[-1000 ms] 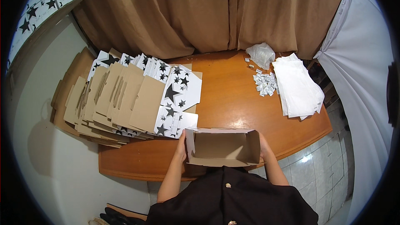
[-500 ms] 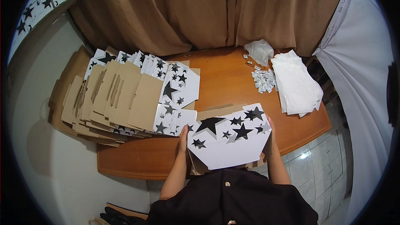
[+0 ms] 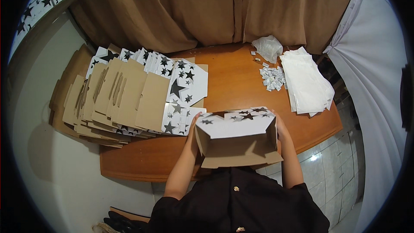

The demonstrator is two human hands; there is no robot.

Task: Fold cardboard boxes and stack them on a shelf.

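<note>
Between my hands is a cardboard box [image 3: 233, 130], white with black stars outside and plain brown inside. Its open side faces me, with a brown flap [image 3: 241, 160] hanging toward my body. My left hand [image 3: 195, 125] grips its left wall, and my right hand [image 3: 280, 126] grips the right wall; the fingers are partly hidden behind the box. Just left of the box lies a large fanned stack of flat star-printed cardboard boxes [image 3: 148, 99], brown sides and white sides both showing.
At the table's right lie white paper sheets [image 3: 307, 82], a heap of small white packets [image 3: 273, 78] and a clear plastic bag [image 3: 268, 48]. Brown curtains [image 3: 207, 8] hang behind the wooden table [image 3: 235, 77]. More star-printed boxes [image 3: 43, 4] sit on a shelf at upper left.
The box has tipped in my hands, so its brown inside and near flap now show where the white starred panel faced up. Both hands have stayed at its sides.
</note>
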